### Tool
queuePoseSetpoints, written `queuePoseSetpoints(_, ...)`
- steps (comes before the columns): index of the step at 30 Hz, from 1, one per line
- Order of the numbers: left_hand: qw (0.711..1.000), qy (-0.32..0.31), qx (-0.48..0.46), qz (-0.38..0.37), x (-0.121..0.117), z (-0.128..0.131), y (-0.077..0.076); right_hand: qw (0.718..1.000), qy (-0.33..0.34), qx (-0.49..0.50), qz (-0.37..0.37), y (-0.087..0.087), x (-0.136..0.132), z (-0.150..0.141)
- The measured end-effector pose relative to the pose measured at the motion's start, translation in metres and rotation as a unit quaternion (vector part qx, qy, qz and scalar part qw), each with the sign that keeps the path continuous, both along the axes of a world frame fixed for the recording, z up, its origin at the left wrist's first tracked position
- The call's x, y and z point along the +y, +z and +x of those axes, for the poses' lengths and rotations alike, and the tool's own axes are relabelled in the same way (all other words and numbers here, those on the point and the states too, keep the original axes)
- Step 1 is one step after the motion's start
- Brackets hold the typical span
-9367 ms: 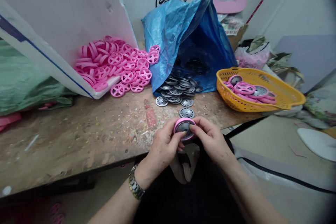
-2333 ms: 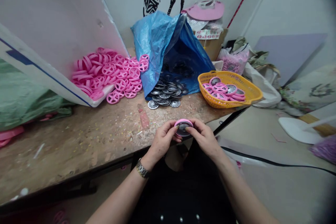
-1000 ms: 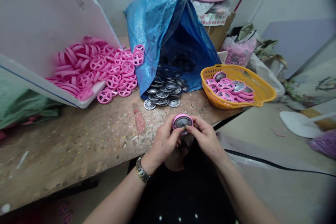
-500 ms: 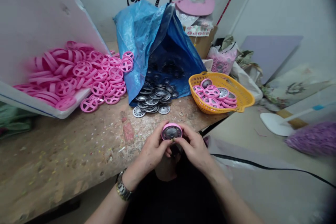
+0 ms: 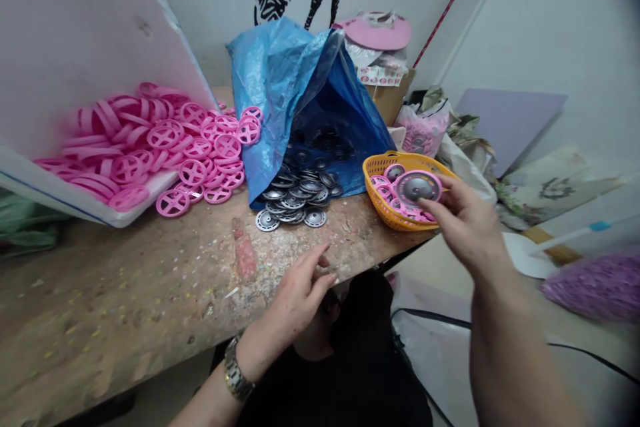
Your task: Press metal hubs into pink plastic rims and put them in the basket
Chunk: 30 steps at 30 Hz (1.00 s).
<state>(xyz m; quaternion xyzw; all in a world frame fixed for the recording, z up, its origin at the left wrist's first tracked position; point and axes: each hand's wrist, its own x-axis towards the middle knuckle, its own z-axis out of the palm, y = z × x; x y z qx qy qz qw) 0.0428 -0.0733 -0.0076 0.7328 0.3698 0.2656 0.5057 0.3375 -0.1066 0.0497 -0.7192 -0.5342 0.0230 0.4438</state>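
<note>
Over the yellow basket (image 5: 400, 221), my right hand (image 5: 467, 223) grips a pink toy wheel with a grey hubcap (image 5: 418, 188) between thumb and fingers. Similar pink and grey wheels (image 5: 386, 192) lie in the basket beneath it. My left hand (image 5: 303, 287) holds nothing and hovers at the table's front edge, its fingers apart and slightly curled. Beyond it, grey hubcap discs (image 5: 295, 197) spill from the mouth of a blue plastic bag (image 5: 270, 73). Bare pink wheel rims (image 5: 193, 147) are heaped to the left.
A white foam box (image 5: 105, 20) lies tipped at the left, pink rims spilling out of it. The worn wooden table (image 5: 150, 287) carries it all. Behind the basket are a cardboard box (image 5: 393, 93), a pink visor (image 5: 377, 32) and a bag of pink parts (image 5: 423, 125). A black cable (image 5: 435, 318) runs at lower right.
My right hand has carried the assembled wheel from in front of my body to the right, over the basket. My left hand has let go of it and stayed near the table edge.
</note>
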Motion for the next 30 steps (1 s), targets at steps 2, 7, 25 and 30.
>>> queuePoseSetpoints(2, 1.000, 0.009, 0.003, -0.008, 0.002, -0.009, -0.002, 0.992, -0.070, -0.088, -0.065, 0.001, -0.001, 0.029)
queuePoseSetpoints(7, 0.999, 0.038, 0.018, -0.002, 0.005, -0.017, -0.002, 0.991, -0.082, -0.103, -0.012, 0.000, 0.001, 0.015)
queuePoseSetpoints(25, 0.999, 0.036, -0.003, -0.011, 0.009, -0.018, -0.010, 0.955, 0.148, -0.254, -0.047, -0.055, 0.135, -0.108)
queuePoseSetpoints(30, 0.998, 0.047, -0.010, -0.039, 0.011, -0.020, -0.009, 0.962, 0.150, -0.230, 0.001, -0.060, 0.135, -0.102)
